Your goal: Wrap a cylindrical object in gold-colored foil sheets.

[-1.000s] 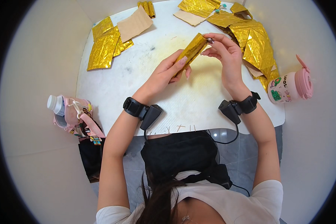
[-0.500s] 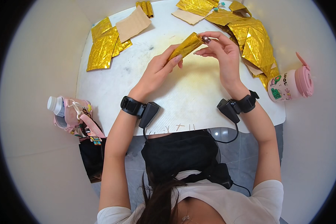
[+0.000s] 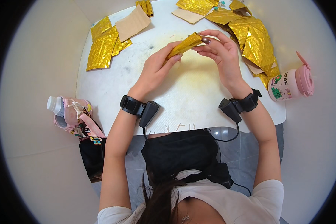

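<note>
Roll in hand: gold roll (image 3: 183, 45), crinkled foil surface, held above the far half of the white tabletop (image 3: 198, 97); slants from the left palm up toward the right fingertips.
Left hand (image 3: 155, 67): fingers wrapped round the lower end of the roll, thumb along its near side; that end partly covered by the grip.
Right hand (image 3: 226, 56): thumb and forefinger at the roll's upper end, other fingers loosely curled; cannot tell whether they pinch it or only touch.
Cup lettering: dark letters and coloured cartoon pictures on the pale cup (image 3: 282, 87) with pink lid (image 3: 304, 82), at the right edge.
Bottle print: small marking on the white-capped bottle (image 3: 57, 105) in the pink bag (image 3: 72, 114), too small to read.
Gold stock, right: heap of gold sheets (image 3: 255, 46) just beyond the right hand, small turquoise pieces (image 3: 221, 5) near its far end.
Gold stock, left: overlapping gold pieces (image 3: 100, 50), tan sheet (image 3: 132, 24) beside them; finished-looking small rolls (image 3: 147, 8) behind.
Near edge: a few thin sticks (image 3: 179, 127).
Wrists: black strapped device on each.
Change over 1 s: roll now lies flatter than at first; left hand has shifted slightly outward and away from the body; right hand nearly unmoved.
</note>
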Demonstrator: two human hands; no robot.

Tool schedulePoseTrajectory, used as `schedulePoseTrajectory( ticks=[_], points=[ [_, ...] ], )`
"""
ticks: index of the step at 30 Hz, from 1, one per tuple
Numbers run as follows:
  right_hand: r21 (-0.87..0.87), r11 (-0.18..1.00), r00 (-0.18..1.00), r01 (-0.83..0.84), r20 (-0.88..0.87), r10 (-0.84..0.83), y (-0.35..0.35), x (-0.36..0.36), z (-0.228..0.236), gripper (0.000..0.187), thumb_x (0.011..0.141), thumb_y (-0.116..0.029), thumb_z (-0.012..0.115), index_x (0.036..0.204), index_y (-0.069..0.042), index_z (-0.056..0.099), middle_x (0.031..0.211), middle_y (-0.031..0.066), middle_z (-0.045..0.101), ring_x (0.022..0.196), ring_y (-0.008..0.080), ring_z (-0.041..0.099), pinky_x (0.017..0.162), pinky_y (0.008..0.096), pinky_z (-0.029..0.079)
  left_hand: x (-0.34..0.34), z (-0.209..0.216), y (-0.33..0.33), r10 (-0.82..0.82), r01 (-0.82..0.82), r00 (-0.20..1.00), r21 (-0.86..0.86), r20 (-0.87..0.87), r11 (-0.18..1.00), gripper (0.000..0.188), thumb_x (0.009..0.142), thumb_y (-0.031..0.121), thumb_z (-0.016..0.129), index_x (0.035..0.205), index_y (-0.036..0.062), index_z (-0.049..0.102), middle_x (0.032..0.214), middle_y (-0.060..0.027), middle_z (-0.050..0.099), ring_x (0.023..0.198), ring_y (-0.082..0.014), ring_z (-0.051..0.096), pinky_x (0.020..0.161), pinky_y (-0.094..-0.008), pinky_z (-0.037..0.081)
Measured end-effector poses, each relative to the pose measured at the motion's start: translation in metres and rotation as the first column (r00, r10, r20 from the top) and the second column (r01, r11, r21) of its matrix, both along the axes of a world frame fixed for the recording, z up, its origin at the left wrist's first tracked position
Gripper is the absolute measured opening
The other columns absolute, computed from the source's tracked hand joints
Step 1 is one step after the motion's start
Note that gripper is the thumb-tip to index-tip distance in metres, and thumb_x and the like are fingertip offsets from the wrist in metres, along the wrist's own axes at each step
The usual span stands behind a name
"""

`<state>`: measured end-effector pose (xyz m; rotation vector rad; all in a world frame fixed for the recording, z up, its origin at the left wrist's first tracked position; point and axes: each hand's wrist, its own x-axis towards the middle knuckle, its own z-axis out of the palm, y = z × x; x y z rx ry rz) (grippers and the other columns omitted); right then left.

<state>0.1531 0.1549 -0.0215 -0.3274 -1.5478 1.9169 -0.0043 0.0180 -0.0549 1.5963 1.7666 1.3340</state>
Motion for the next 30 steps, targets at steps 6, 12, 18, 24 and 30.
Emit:
schedulePoseTrajectory(
  ticks=[6, 12, 18, 24, 30],
  points=[
    [-0.108, 0.994, 1.000, -0.008, 0.000, 0.008, 0.002, -0.001, -0.002, 0.032, 0.085, -0.010, 0.055, 0.115, 0.001, 0.057, 0.109, 0.0142, 0.064, 0.093, 0.0195, 0.067, 0.088, 0.0281, 0.051, 0.000, -0.003, 0.001, 0.068, -0.063, 0.996, 0.076, -0.065, 0.995, 0.037, 0.094, 0.023, 0.051, 0.127, 0.0061, 0.051, 0.105, -0.0141, 0.064, 0.095, -0.0257, 0.063, 0.084, -0.0324, 0.047],
    [-0.119, 0.993, 0.999, -0.025, -0.026, 0.022, 0.002, -0.002, -0.003, 0.032, 0.086, -0.011, 0.056, 0.116, 0.000, 0.056, 0.111, 0.0131, 0.064, 0.095, 0.0186, 0.066, 0.089, 0.0282, 0.051, 0.008, -0.004, 0.001, -0.001, 0.001, 0.999, -0.010, 0.033, 1.000, 0.038, 0.095, 0.024, 0.053, 0.128, 0.0061, 0.048, 0.102, -0.0126, 0.063, 0.090, -0.0236, 0.062, 0.081, -0.0316, 0.046],
    [-0.095, 0.995, 0.997, 0.018, -0.069, -0.025, 0.001, -0.004, -0.005, 0.030, 0.088, -0.009, 0.060, 0.116, 0.000, 0.056, 0.112, 0.0100, 0.065, 0.096, 0.0149, 0.065, 0.086, 0.0266, 0.052, 0.018, 0.001, -0.001, -0.078, 0.134, 0.856, -0.074, 0.512, 0.988, 0.033, 0.098, 0.029, 0.050, 0.125, 0.0096, 0.048, 0.075, 0.0025, 0.047, 0.061, -0.0028, 0.042, 0.053, -0.0183, 0.035],
    [0.347, 0.936, 0.998, 0.054, -0.043, -0.042, 0.001, -0.002, -0.003, 0.024, 0.090, -0.007, 0.058, 0.114, -0.002, 0.061, 0.109, 0.0061, 0.066, 0.083, 0.0095, 0.064, 0.077, 0.0239, 0.052, 0.026, 0.007, -0.004, -0.193, 0.340, 0.572, -0.017, 0.797, 0.940, 0.034, 0.100, 0.033, 0.044, 0.122, 0.0075, 0.048, 0.067, 0.0066, 0.036, 0.047, -0.0016, 0.026, 0.041, -0.0176, 0.021],
    [0.425, 0.903, 0.996, 0.060, -0.079, -0.028, 0.002, -0.002, -0.006, 0.025, 0.087, -0.002, 0.060, 0.112, -0.003, 0.063, 0.107, 0.0048, 0.067, 0.078, 0.0100, 0.065, 0.076, 0.0233, 0.051, 0.025, 0.009, -0.008, -0.224, 0.498, 0.400, -0.006, 0.889, 0.867, 0.039, 0.100, 0.042, 0.038, 0.115, 0.0067, 0.045, 0.054, 0.0063, 0.032, 0.038, -0.0018, 0.026, 0.035, -0.0177, 0.022]
  ],
)
